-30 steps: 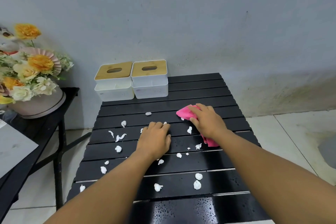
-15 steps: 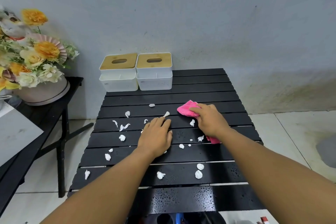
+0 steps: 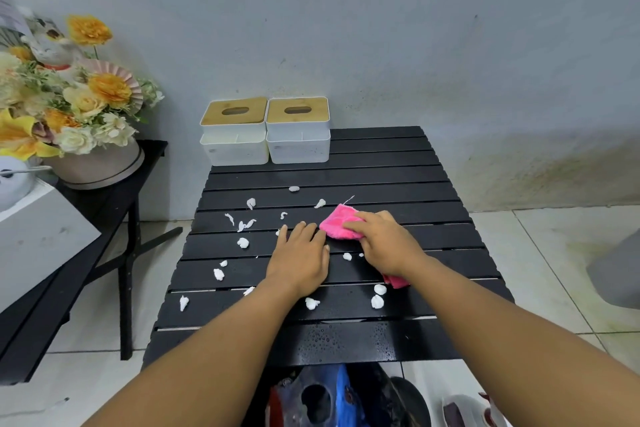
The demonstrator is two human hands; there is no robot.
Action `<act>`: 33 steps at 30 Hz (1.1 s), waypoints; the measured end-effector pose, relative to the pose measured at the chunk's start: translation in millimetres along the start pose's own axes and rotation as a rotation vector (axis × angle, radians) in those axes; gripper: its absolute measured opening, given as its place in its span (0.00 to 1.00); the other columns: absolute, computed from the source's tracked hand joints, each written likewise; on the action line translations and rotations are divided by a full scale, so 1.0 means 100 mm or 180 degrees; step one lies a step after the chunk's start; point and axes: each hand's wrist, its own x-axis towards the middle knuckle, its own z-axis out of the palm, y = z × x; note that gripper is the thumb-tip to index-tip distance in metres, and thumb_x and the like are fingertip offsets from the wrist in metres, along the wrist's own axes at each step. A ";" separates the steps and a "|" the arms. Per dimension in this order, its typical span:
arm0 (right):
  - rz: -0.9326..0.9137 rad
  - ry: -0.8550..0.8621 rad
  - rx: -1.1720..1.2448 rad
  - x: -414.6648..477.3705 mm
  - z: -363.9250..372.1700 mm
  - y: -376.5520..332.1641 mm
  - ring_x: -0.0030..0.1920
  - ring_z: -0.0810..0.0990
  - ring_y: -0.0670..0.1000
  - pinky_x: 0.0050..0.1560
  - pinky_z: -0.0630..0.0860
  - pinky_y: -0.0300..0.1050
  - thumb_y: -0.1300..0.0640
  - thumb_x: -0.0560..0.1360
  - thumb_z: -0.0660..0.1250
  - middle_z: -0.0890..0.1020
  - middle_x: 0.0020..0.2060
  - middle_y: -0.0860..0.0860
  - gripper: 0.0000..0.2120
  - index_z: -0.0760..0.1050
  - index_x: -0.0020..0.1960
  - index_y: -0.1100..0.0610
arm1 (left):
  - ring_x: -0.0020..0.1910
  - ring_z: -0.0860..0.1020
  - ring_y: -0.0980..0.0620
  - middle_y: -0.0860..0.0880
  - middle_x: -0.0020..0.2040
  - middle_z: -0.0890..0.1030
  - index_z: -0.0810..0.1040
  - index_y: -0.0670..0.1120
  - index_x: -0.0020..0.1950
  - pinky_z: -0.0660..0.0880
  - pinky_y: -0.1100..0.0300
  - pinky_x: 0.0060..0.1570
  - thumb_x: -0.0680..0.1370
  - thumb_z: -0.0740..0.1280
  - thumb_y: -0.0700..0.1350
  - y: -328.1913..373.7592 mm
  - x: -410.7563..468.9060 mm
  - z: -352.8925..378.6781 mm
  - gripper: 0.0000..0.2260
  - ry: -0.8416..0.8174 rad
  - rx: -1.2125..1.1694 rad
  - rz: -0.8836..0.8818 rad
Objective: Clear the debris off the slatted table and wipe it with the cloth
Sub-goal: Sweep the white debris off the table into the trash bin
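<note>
The black slatted table [image 3: 398, 180] carries several white crumpled paper bits [image 3: 243, 243], spread mostly over its left and middle slats. A pink cloth [image 3: 337, 227] lies near the centre. My right hand [image 3: 386, 246] lies flat over the cloth and presses it onto the slats; a corner of the cloth shows below the wrist. My left hand [image 3: 299, 258] rests palm down on the table just left of the cloth, fingers straight, fingertips beside the cloth's edge. Water droplets speckle the front slats.
Two white tissue boxes with wooden lids [image 3: 265, 130] stand at the table's back left corner. A flower arrangement in a pot [image 3: 69, 104] sits on a black side table [image 3: 104, 218] to the left. Bags and shoes lie on the tiled floor below the front edge.
Both hands slid a little toward the table's middle; the right hand brought the cloth leftward against the left fingertips. My head rose, showing the floor items below.
</note>
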 end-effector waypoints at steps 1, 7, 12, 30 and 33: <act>0.0030 -0.0028 -0.0054 -0.02 0.00 -0.02 0.64 0.65 0.55 0.58 0.74 0.53 0.58 0.79 0.57 0.68 0.71 0.43 0.23 0.68 0.71 0.42 | 0.73 0.60 0.48 0.51 0.70 0.68 0.67 0.47 0.71 0.51 0.44 0.74 0.83 0.50 0.52 -0.01 -0.02 0.00 0.18 -0.0041 -0.0003 -0.0018; 0.0320 -0.0051 -0.0106 0.04 -0.07 -0.03 0.61 0.70 0.56 0.58 0.73 0.53 0.56 0.78 0.57 0.74 0.65 0.48 0.24 0.66 0.72 0.40 | 0.76 0.56 0.47 0.50 0.73 0.65 0.65 0.47 0.72 0.48 0.44 0.75 0.84 0.48 0.52 -0.07 -0.10 -0.06 0.20 -0.0065 -0.0030 -0.0109; 0.0503 0.0407 0.0281 0.23 -0.24 0.17 0.57 0.76 0.60 0.54 0.76 0.53 0.60 0.75 0.56 0.80 0.60 0.51 0.26 0.69 0.70 0.41 | 0.77 0.54 0.46 0.50 0.74 0.64 0.65 0.46 0.73 0.47 0.44 0.75 0.84 0.48 0.52 -0.11 -0.10 -0.07 0.20 -0.0049 -0.0069 -0.0101; 0.0057 0.0297 0.0248 -0.30 0.06 -0.17 0.57 0.70 0.54 0.56 0.71 0.48 0.60 0.80 0.57 0.74 0.66 0.43 0.22 0.71 0.70 0.43 | 0.78 0.53 0.46 0.49 0.76 0.63 0.60 0.46 0.78 0.45 0.43 0.76 0.84 0.48 0.52 0.01 -0.40 0.01 0.23 0.0011 -0.0153 -0.0130; 0.0250 0.0777 0.0491 -0.29 0.04 -0.09 0.55 0.71 0.54 0.56 0.73 0.53 0.62 0.79 0.57 0.76 0.64 0.43 0.23 0.71 0.69 0.42 | 0.78 0.52 0.46 0.49 0.77 0.61 0.59 0.45 0.78 0.46 0.42 0.76 0.84 0.48 0.52 0.02 -0.37 0.00 0.23 -0.0052 -0.0214 -0.0116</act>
